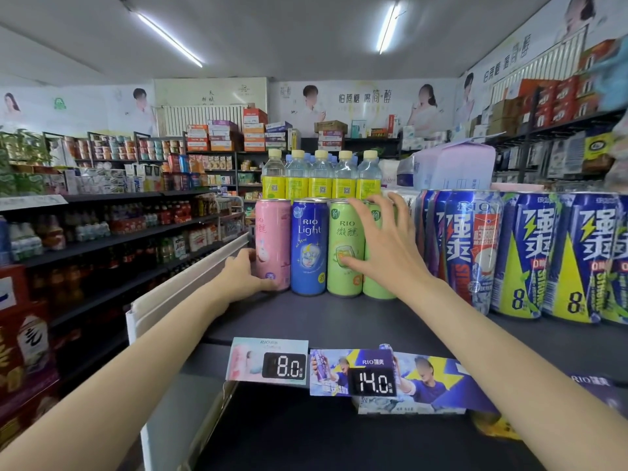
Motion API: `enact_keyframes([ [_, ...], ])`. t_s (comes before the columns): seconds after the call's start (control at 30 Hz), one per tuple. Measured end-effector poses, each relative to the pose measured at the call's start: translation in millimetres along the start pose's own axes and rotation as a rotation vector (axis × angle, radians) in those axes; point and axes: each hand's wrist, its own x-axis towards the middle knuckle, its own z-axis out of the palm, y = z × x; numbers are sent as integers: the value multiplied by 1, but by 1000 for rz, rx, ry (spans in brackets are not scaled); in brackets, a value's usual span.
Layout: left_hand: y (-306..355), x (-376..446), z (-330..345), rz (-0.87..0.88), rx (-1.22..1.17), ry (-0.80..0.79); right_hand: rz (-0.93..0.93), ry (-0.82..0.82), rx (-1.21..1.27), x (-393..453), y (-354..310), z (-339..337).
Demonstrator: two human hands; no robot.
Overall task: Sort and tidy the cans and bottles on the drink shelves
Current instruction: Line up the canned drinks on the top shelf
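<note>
squaring up the slim cans is where you are now: the pink can (272, 244) stands at the left end of the row on the top shelf (339, 321), with the blue can (308, 248) touching it on the right, then two green cans (345, 248). your left hand (243, 275) has its grip curled round the pink can's lower left side. your right hand (384, 246) is released, fingers spread in front of the second green can. behind the pink can's row stand yellow-label bottles (321, 180), already lined up. right of the green cans, well apart, the big blue cans (530, 253) look crowded and uneven; i judge that group is left to do.
</note>
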Motion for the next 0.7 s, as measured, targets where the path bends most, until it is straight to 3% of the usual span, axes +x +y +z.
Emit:
enact_keyframes([
  [0.13,3,0,3,48,-188,-103,-2,-3,-7,0,1,0],
  [0.27,3,3,8,78,123,103,-2,-2,-3,0,1,0],
  [0.33,3,2,9,72,196,132,-4,-3,-3,0,1,0],
  [0.47,-3,1,5,19,27,-5,-4,-2,7,1,1,0],
  [0.7,-6,16,5,-21,24,-41,-8,13,16,2,2,2],
])
